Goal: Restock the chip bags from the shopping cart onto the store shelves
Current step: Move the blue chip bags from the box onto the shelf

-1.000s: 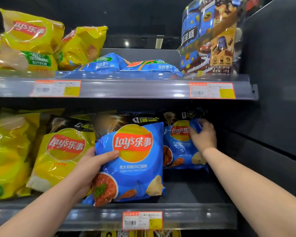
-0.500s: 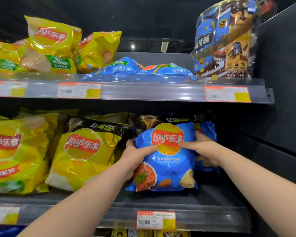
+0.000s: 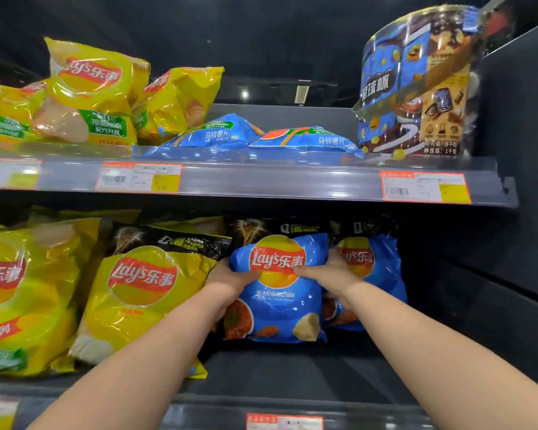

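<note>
Two hands on one bag right now: the left hand (image 3: 230,279) clamps the left edge of the blue chip bag (image 3: 280,308), its thumb laid across the front just under the red logo, and the right hand (image 3: 331,274) grips the opposite edge the same way, thumb on the front, fingers hidden behind the foil. That bag stands upright on the lower shelf (image 3: 292,372), long axis vertical, black band at the top, logo facing the near side and reading level, the printed chip at its lower corner. Its bottom edge sits down at the shelf deck, though I cannot tell whether it carries its own weight. It's in the middle of the row, set well back from the front lip. Just to its right and slightly farther back stands a second blue bag (image 3: 375,268), also upright, partly covered by the right wrist. To the left, touching the left hand, a yellow bag with a black top (image 3: 143,290) leans there, and beyond it large yellow bags (image 3: 22,293) fill the far left. Up on the upper shelf (image 3: 261,183), two flat blue bags (image 3: 218,135) lie on their backs, yellow bags (image 3: 90,94) stand to the left, and a wrapped snack tub (image 3: 416,85) towers at the right. Orange-edged price tags (image 3: 139,178) line the rails.
</note>
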A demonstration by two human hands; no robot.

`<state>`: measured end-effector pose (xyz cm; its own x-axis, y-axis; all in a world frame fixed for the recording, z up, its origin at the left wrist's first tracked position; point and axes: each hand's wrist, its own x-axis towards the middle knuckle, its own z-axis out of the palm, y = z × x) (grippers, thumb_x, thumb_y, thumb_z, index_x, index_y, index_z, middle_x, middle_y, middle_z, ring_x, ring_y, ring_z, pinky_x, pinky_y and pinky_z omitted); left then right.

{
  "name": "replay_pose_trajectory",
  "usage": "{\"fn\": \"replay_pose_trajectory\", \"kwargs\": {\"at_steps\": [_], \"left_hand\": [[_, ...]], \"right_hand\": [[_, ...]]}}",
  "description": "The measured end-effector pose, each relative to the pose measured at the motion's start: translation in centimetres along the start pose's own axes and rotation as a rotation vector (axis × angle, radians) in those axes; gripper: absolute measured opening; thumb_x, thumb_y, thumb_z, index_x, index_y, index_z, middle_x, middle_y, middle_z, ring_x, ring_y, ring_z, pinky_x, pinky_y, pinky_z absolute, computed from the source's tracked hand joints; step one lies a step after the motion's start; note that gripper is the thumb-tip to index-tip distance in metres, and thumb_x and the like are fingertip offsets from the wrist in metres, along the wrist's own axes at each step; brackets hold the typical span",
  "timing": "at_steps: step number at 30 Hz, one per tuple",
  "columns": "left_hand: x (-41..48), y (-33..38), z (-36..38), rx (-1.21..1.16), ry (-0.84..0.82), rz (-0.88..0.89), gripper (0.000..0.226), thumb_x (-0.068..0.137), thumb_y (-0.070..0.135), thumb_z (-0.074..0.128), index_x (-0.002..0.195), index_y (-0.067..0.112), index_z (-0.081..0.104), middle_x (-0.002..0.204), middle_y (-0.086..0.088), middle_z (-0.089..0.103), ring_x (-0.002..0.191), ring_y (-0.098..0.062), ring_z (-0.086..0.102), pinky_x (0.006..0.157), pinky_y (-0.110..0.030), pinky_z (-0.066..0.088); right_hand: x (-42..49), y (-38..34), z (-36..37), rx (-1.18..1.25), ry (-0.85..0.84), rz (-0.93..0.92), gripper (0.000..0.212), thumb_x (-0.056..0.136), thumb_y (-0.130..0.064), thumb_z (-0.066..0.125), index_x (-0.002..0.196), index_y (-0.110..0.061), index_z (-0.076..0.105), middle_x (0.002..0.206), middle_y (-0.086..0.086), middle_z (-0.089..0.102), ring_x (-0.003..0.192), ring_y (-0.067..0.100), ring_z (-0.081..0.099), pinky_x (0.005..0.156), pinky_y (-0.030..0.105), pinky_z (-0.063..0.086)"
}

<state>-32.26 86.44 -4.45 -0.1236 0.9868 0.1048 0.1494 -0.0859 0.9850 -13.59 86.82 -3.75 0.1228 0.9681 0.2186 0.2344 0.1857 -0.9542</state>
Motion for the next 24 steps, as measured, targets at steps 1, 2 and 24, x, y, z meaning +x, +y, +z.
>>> {"fn": "replay_pose_trajectory", "kwargs": {"at_steps": [1,2,24], "left_hand": [[0.3,0.0,-0.1,0.017,0.004,0.004,0.055,0.082,0.017,0.073,0.131,0.008,0.05,0.13,-0.013,0.06,0.115,-0.032,0.058,0.097,-0.042,0.048],[0.5,0.0,-0.2,0.031,0.002,0.006,0.058,0.081,0.019,0.073,0.132,0.008,0.048,0.131,-0.013,0.059,0.116,-0.032,0.058,0.097,-0.042,0.048],[0.3,-0.6,1.0,0.134,0.065,-0.016,0.081,0.078,0.03,0.074,0.145,0.012,0.031,0.141,-0.013,0.048,0.126,-0.034,0.05,0.104,-0.046,0.043]], "right_hand": [[0.4,0.2,0.3,0.004,0.003,0.006,0.06,0.069,-0.011,0.082,0.12,-0.01,0.05,0.118,0.007,0.063,0.104,0.026,0.063,0.087,0.04,0.054],[0.8,0.4,0.4,0.01,0.005,0.012,0.064,0.069,-0.012,0.083,0.123,-0.009,0.049,0.119,0.008,0.063,0.105,0.027,0.063,0.088,0.042,0.054],[0.3,-0.6,0.3,-0.375,0.101,-0.032,0.081,0.075,-0.026,0.078,0.142,-0.014,0.033,0.141,0.008,0.047,0.127,0.028,0.048,0.103,0.038,0.044]]}}
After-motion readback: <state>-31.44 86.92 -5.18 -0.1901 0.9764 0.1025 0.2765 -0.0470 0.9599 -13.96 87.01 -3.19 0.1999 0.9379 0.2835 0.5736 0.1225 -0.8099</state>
